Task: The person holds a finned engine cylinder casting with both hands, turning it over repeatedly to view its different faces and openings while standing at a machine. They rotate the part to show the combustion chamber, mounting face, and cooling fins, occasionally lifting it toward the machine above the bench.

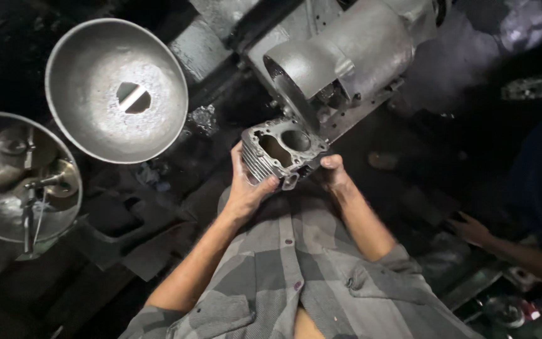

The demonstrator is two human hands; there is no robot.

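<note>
Gripping the finned cylinder block (281, 152) at frame centre, both hands are clamped on its opposite sides: left hand (246, 186) on the finned flank, right hand (332, 174) on the far edge. Judged rigid, heavy cast metal, likely oily; hold by flanks, clear of the 2 bores. Forearms converge upward from the lower frame.

Left hand (246, 188): fingers curled, thumb pressed forward, gripping.
Right hand (334, 176): closed in a clasp, knuckles up.
Forearms: bare, angled inward, sleeves rolled.
</note>
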